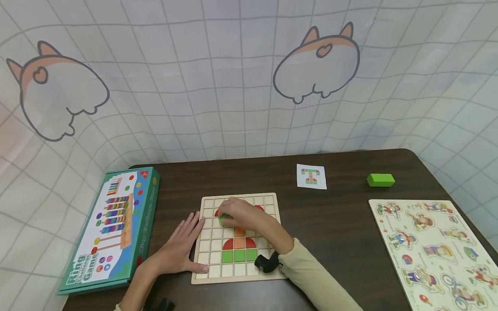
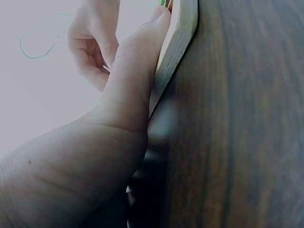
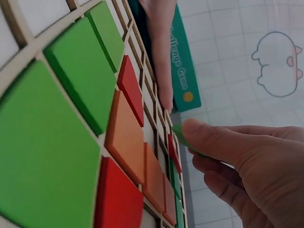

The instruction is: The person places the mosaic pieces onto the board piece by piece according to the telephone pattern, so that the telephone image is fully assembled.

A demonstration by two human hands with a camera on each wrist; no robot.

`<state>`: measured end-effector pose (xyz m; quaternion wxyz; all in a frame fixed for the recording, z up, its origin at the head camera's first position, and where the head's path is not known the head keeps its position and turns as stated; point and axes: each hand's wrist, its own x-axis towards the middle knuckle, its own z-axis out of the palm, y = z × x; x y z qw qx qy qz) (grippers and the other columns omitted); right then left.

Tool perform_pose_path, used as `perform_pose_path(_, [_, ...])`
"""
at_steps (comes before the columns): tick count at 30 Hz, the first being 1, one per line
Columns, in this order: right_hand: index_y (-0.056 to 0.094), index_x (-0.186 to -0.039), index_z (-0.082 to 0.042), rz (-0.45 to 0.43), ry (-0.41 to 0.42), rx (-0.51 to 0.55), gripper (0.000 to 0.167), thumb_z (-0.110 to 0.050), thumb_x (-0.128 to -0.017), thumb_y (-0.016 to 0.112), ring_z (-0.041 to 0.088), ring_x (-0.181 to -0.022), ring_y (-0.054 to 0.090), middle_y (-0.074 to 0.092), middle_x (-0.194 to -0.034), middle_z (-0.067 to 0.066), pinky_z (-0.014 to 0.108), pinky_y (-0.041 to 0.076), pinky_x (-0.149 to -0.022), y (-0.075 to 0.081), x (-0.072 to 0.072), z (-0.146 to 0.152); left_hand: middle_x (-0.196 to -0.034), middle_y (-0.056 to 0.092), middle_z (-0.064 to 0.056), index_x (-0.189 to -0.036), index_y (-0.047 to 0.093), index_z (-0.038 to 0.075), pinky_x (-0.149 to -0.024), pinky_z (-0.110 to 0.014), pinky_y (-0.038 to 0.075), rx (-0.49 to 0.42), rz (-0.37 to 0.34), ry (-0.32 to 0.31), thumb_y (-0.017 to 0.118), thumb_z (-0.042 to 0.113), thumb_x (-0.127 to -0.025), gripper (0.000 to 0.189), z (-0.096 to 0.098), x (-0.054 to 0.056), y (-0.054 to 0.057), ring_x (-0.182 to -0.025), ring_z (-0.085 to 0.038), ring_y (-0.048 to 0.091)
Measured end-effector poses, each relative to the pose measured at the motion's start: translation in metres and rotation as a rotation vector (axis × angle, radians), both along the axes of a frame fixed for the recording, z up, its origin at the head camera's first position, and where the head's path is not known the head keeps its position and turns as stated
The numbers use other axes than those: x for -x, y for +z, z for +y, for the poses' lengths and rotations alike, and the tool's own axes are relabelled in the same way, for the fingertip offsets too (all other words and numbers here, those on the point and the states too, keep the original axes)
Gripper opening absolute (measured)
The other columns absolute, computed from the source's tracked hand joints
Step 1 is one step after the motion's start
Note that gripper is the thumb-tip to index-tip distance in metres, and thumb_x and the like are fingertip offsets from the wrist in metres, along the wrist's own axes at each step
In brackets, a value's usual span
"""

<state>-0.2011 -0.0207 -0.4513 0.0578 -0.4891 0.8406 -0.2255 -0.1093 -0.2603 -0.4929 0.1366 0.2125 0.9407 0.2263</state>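
Note:
A wooden grid board (image 1: 229, 280) lies on the table. My left hand (image 1: 177, 249) rests along its left edge, fingers stretched out and thumb at the lower left corner. Over the board's upper left cells, my right hand (image 1: 245, 215) pinches a green piece (image 3: 177, 130) between thumb and fingers, close to a red piece (image 3: 174, 153). Lower on the board, a row of green squares (image 1: 239, 255) sits below orange squares (image 1: 239, 243) flanked by rounded red pieces (image 1: 250, 243). Part of the upper rows is hidden under my right hand.
A small card with a coloured block pattern (image 1: 311, 176) lies at the back. Right of it is a green block (image 1: 381, 180), above a picture puzzle board (image 1: 412, 242). A ring game box (image 1: 110, 229) stands at the left, close to my left arm.

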Motion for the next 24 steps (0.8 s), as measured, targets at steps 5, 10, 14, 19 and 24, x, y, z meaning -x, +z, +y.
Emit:
perform_pose_path(5, [0.071, -0.098, -0.011, 0.016, -0.03, -0.067, 0.013, -0.022, -0.094, 0.065, 0.013, -0.097, 0.06, 0.07, -0.099, -0.002, 0.027, 0.045, -0.101, -0.005, -0.007, -0.007, -0.165, -0.001, -0.015, -0.157, 0.006, 0.009, -0.115, -0.062, 0.008, -0.007, 0.01, -0.01, 0.072, 0.067, -0.071, 0.123, 0.001, 0.0, 0.0, -0.152, -0.039, -0.001])
perform_pose_path(10, [0.07, -0.096, -0.013, 0.036, -0.071, -0.102, 0.012, -0.022, -0.094, 0.064, 0.011, -0.089, 0.058, 0.069, -0.094, -0.003, 0.023, 0.046, -0.095, -0.003, -0.017, -0.019, -0.165, -0.003, -0.014, -0.158, 0.005, 0.011, -0.115, -0.062, 0.006, -0.023, -0.003, 0.009, 0.074, 0.065, -0.07, 0.123, -0.001, -0.001, 0.001, -0.152, -0.037, -0.003])
perform_pose_path(14, [0.07, -0.095, -0.013, 0.103, -0.091, -0.119, 0.011, -0.022, -0.094, 0.065, 0.011, -0.088, 0.056, 0.068, -0.092, -0.004, 0.02, 0.047, -0.085, -0.002, -0.022, -0.025, -0.165, -0.002, -0.014, -0.158, 0.006, 0.012, -0.116, -0.06, 0.005, -0.03, -0.004, 0.019, 0.074, 0.065, -0.07, 0.123, -0.002, -0.002, 0.001, -0.152, -0.037, -0.003])
perform_pose_path(19, [0.07, -0.1, -0.014, 0.176, -0.105, -0.158, 0.012, -0.023, -0.094, 0.064, 0.011, -0.091, 0.056, 0.067, -0.096, -0.004, 0.018, 0.048, -0.084, -0.004, -0.025, -0.029, -0.165, -0.001, -0.013, -0.157, 0.007, 0.012, -0.118, -0.052, 0.001, -0.03, -0.01, 0.025, 0.073, 0.066, -0.07, 0.122, -0.002, -0.003, 0.0, -0.152, -0.037, -0.003])
perform_pose_path(24, [0.07, -0.102, -0.015, 0.214, -0.123, -0.207, 0.012, -0.022, -0.094, 0.064, 0.011, -0.092, 0.056, 0.066, -0.098, -0.004, 0.019, 0.048, -0.084, -0.006, -0.027, -0.028, -0.165, -0.002, -0.014, -0.157, 0.006, 0.011, -0.12, -0.042, -0.006, -0.036, -0.015, 0.018, 0.073, 0.065, -0.071, 0.122, -0.001, -0.003, 0.001, -0.152, -0.038, -0.003])
